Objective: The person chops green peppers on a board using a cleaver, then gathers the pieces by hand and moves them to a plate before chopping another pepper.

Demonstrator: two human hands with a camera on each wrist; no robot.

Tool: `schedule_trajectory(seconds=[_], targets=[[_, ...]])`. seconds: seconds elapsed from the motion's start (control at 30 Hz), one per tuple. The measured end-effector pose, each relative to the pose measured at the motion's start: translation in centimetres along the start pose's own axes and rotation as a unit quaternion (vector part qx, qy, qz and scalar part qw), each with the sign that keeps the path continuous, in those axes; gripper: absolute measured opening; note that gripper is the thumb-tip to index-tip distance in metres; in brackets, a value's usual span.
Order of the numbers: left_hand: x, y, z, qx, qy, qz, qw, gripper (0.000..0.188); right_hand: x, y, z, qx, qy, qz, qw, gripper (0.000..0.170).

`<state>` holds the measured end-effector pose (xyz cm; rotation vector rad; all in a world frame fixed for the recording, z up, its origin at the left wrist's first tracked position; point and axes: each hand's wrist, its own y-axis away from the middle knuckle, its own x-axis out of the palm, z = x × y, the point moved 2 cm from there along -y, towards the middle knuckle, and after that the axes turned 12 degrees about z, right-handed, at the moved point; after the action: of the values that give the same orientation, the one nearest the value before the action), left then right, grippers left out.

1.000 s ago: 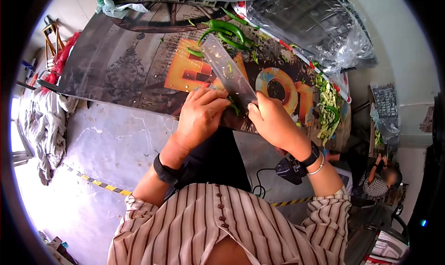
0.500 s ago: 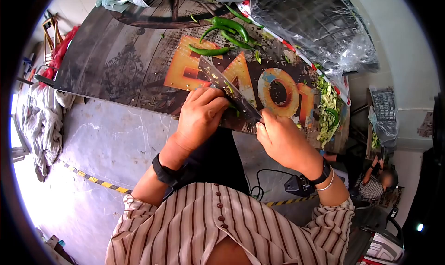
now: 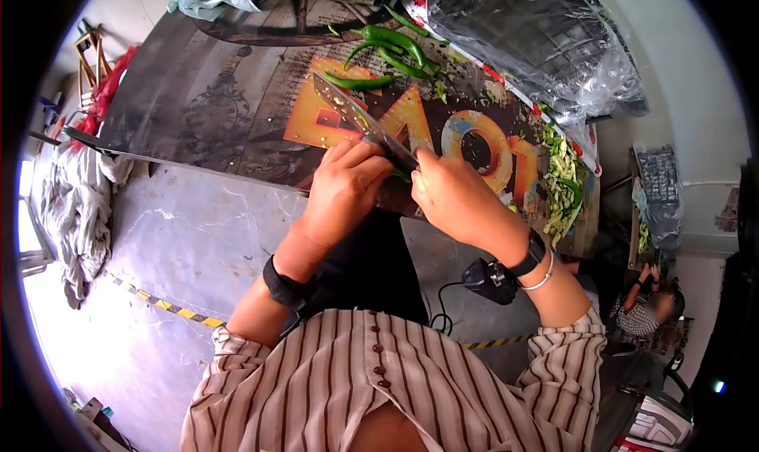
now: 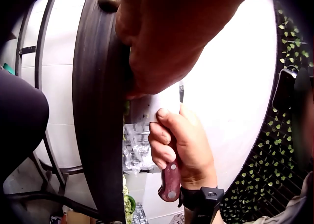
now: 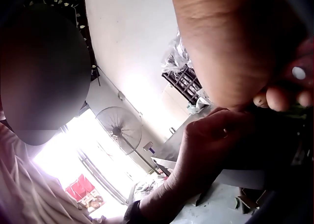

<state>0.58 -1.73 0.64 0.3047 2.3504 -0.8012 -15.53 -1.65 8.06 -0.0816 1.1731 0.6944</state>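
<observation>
Knife work at a printed bench [image 3: 178, 124], which fills the upper middle of the head view. The two hands lie close together at the centre of the frame, the knife blade [image 3: 348, 108] between them. The right hand [image 3: 462, 195] is clamped on the knife; in the left wrist view its riveted, dark red handle [image 4: 170, 182] projects below the curled fingers. The left hand [image 3: 344, 187] has bent fingers and holds a cut green pepper [image 3: 401, 175] just beside the blade — most of the pepper is hidden, with only a green end showing at the fingertips. The blade slants toward the upper left, its face flecked with pale bits.

Above the blade tip lies a single long pepper [image 3: 360, 82]; higher, at upper centre, is a cluster of whole peppers [image 3: 395, 43]. A heap of chopped pepper [image 3: 560, 191] occupies the bench's right end. A dark crate [image 3: 506, 37] under clear plastic [image 3: 589, 92] stands at upper right. At the frame's left edge — a grey cloth [image 3: 75, 215]. The right wrist view includes a standing fan [image 5: 116, 131], left of centre.
</observation>
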Motion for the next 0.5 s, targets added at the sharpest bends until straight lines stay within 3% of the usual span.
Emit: schedule_trajectory(seconds=[0.2,0.5], targets=[[0.2,0.2,0.2,0.035,0.013,-0.027,0.999,0.015,-0.1,0.2,-1.1,-0.015,-0.058,-0.103,0.993,0.017],[-0.1,0.1,0.1,0.032,0.011,-0.024,0.999,0.015,-1.4,2.7,0.4,-0.017,-0.016,0.006,1.000,0.016]])
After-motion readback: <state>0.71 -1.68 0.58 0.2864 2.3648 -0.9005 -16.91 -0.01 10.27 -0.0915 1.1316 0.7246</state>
